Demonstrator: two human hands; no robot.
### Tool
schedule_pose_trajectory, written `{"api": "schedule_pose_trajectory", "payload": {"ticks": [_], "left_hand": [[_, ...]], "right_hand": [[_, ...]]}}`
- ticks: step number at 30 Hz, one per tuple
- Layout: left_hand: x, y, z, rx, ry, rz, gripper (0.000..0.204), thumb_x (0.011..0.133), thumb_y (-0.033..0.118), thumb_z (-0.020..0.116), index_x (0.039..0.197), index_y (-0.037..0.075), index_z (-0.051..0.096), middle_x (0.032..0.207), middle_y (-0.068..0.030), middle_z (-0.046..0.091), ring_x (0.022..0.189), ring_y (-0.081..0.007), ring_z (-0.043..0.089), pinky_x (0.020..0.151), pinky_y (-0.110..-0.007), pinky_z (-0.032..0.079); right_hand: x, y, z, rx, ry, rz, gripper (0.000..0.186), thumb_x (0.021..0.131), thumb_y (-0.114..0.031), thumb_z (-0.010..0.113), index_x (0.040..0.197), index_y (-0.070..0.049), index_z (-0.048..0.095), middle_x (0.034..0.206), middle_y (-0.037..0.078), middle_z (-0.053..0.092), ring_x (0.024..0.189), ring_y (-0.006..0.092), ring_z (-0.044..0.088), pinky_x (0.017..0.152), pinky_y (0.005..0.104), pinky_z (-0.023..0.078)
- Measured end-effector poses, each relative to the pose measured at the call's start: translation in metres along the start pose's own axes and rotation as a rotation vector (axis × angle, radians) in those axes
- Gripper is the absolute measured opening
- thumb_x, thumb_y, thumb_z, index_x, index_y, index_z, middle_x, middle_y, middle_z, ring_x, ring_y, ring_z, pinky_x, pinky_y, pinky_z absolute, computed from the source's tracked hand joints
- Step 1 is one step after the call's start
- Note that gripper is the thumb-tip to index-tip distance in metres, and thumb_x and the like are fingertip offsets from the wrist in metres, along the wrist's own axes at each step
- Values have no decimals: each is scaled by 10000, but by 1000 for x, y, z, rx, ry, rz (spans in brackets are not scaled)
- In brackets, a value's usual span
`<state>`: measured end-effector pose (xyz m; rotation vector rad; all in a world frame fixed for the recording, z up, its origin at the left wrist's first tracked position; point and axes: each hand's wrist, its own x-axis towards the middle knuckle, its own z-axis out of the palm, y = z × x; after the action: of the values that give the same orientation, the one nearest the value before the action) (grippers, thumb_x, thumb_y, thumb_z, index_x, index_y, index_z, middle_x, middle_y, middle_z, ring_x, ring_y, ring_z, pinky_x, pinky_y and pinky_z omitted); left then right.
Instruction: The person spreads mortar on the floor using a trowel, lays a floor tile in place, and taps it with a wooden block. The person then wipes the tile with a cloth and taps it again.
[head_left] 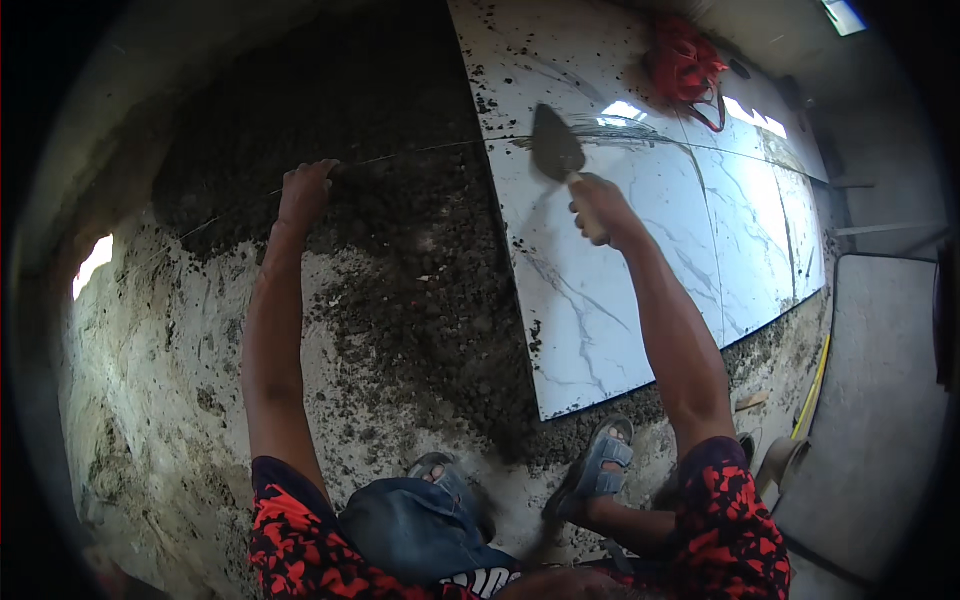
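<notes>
My right hand (pixel 600 212) is wrapped round the pale handle of a pointed trowel (pixel 556 145). Its dark blade is over the white marbled tiles (pixel 590 310), near their left edge. On the other side, my left hand (pixel 308 190) is closed above a bed of dark, crumbly mortar (pixel 400 210). A thin string (pixel 410 153) stretches across the mortar and passes right at that hand. Whether the fingers grip the string or something else is hidden.
A red bag (pixel 686 65) rests on the tiles at the far right. Large grey slabs (pixel 870 350) are at the right, with a yellow strip (pixel 812 385) beside them. Rough, mortar-spattered ground (pixel 180 370) spreads at the left. My sandalled feet (pixel 600 465) are just below the tile edge.
</notes>
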<state>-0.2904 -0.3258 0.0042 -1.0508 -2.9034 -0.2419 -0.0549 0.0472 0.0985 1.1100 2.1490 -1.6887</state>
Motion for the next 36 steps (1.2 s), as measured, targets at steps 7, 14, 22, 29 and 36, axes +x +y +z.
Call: {"api": "schedule_pose_trajectory", "payload": {"ticks": [7,14,22,29,36], "left_hand": [[-18,-26,-13,-1,40,-90,375,788,94,584,1160,129,563,989,-99,637,962,-294,578,840,-465,416],[-25,-34,-5,-2,98,-98,325,821,136,555,1146,141,569,1001,-109,636,974,-298,576,860,-470,406],[-26,-4,-33,-116,174,38,422,831,122,602,1245,102,520,1197,-150,565,1097,-326,540,907,-403,444],[-156,62,-76,-545,-242,-208,441,936,245,499,1313,22,448,1313,-167,484,1208,-284,470,990,-390,388],[-182,152,-144,-1034,-352,-633,455,954,246,450,1327,-10,396,1269,-165,502,1146,-282,518,978,-349,389]], "right_hand": [[-79,25,60,-359,-412,-266,455,875,-304,535,1250,-54,474,761,80,578,511,131,538,459,255,455],[-43,34,25,165,7,55,421,893,-304,520,1230,-56,470,756,67,542,519,133,515,403,281,425],[-104,59,-29,-558,31,-360,430,819,-204,555,1164,-21,376,830,274,604,741,428,603,672,445,468],[-202,158,-248,-982,427,-147,380,841,-206,554,1132,15,450,902,244,600,805,417,587,712,422,467],[-328,260,-282,-301,831,527,450,809,-334,594,1125,-29,494,994,237,613,938,399,594,805,445,463]]}}
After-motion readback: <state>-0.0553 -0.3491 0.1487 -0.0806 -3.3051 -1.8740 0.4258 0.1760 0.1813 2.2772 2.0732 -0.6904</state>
